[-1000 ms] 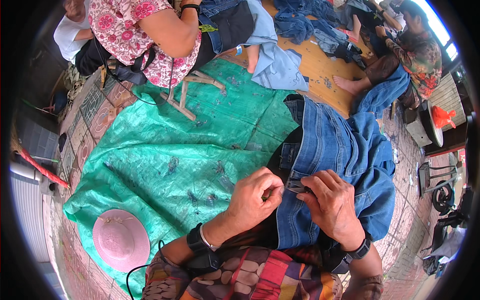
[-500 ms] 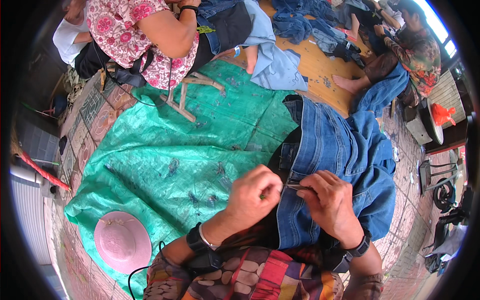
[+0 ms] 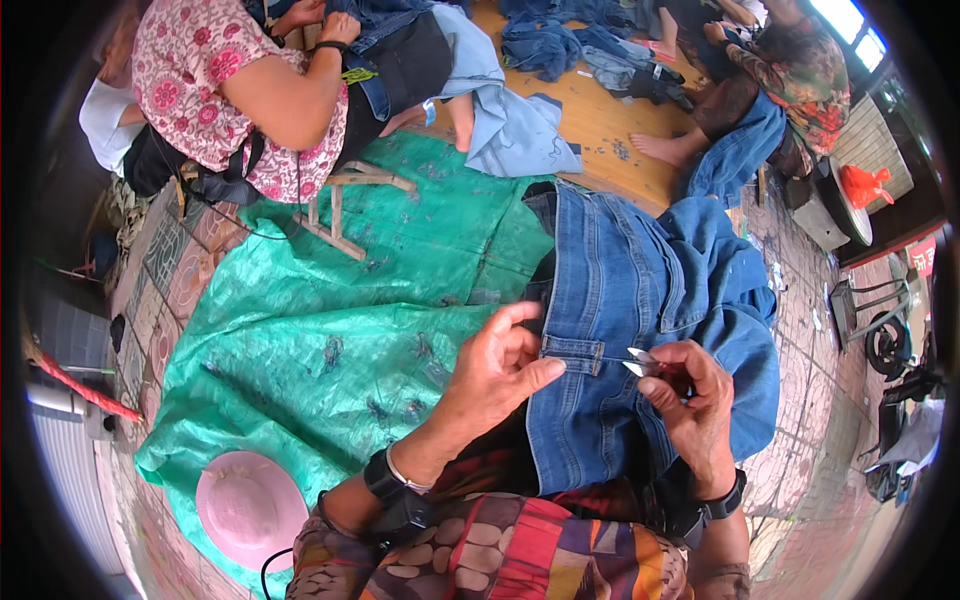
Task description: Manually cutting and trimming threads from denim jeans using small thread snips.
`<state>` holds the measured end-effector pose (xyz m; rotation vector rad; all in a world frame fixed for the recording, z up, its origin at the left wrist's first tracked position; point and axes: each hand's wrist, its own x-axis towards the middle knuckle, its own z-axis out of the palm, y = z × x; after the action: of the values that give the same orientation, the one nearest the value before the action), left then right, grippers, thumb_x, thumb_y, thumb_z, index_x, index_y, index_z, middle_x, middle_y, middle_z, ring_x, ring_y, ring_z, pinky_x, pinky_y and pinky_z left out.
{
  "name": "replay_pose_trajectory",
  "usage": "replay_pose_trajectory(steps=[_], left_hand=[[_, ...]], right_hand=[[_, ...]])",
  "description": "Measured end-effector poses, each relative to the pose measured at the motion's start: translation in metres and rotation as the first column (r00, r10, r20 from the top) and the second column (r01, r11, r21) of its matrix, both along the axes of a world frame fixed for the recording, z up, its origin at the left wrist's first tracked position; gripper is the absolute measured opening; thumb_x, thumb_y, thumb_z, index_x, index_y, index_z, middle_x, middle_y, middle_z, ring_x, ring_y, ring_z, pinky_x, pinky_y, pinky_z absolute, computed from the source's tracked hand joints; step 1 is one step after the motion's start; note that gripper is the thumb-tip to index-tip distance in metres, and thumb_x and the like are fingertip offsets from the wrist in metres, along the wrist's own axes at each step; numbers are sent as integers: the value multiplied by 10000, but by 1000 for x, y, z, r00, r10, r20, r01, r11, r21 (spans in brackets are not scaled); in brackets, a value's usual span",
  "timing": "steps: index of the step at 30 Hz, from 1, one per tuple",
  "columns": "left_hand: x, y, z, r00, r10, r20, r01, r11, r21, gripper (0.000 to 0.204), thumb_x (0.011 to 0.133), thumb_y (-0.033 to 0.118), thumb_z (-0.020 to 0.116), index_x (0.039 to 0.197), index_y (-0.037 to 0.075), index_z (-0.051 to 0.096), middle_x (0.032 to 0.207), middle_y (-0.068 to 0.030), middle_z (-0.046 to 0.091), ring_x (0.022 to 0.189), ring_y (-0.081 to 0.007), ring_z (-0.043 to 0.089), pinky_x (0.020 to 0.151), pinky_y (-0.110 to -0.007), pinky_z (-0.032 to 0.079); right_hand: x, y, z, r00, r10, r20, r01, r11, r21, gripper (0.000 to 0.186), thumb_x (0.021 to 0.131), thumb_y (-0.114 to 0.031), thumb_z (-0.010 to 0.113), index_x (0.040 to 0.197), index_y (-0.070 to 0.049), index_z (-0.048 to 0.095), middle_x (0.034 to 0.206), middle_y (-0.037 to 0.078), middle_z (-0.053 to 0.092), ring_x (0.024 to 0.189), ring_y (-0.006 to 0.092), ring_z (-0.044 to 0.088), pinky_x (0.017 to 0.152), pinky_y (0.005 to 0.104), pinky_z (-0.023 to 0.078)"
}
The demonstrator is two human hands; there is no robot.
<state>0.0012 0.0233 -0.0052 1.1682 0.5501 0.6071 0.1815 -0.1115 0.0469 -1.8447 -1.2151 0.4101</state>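
Blue denim jeans (image 3: 640, 270) lie across my lap, waistband toward the left. A belt loop (image 3: 572, 352) stands out on the waistband. At the waistband's edge is my left hand (image 3: 480, 375), open, its fingers apart and its thumb tip on the end of the belt loop. My right hand (image 3: 692, 405) is closed around small thread snips (image 3: 638, 363). Their two pale blades point left, apart from each other, just above the denim beside the belt loop. Part of the snips' body is hidden in my fingers.
A green tarp (image 3: 300, 330) with thread scraps covers the ground at left, a pink hat (image 3: 252, 508) on it. Beyond sits a person in a floral top (image 3: 230, 90) near a wooden stool (image 3: 335, 215). More denim (image 3: 535, 45) lies at the back; another person (image 3: 800, 80) sits at right.
My right hand has moved right, away from the waistband's edge, and the snips' blades now show apart. My left hand has uncurled and its thumb has come onto the belt loop. The view has shifted slightly.
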Motion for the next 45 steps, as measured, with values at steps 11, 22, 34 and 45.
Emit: replay_pose_trajectory(steps=[11,22,34,45], left_hand=[[24,-9,28,951,264,-162,71,326,943,468,634,66,748,1079,69,601,1156,-137,478,1081,-349,451,903,-456,382],[33,-2,13,955,173,-241,167,357,919,85,729,98,688,766,89,613,841,-25,554,845,-237,497,766,-385,378],[40,5,21,943,118,-311,224,468,855,110,821,144,610,753,59,591,752,-43,575,782,-242,511,735,-356,394],[41,5,22,931,135,-340,250,443,861,115,821,156,613,737,85,580,757,-9,576,785,-217,504,715,-353,362]], right_hand=[[-3,8,-9,973,-1,-233,1,1000,0,170,753,-5,707,862,-14,576,712,5,541,609,60,456,561,216,391],[0,-3,4,959,54,-278,-58,998,-9,173,775,-5,694,897,-6,571,753,8,556,662,69,504,602,224,423],[6,6,5,975,224,-16,-224,971,-80,230,714,-39,716,909,-2,601,799,128,612,718,300,615,621,353,473],[4,20,12,961,245,126,-221,958,-182,166,673,-47,711,807,-22,616,757,119,603,720,312,607,609,396,462]])
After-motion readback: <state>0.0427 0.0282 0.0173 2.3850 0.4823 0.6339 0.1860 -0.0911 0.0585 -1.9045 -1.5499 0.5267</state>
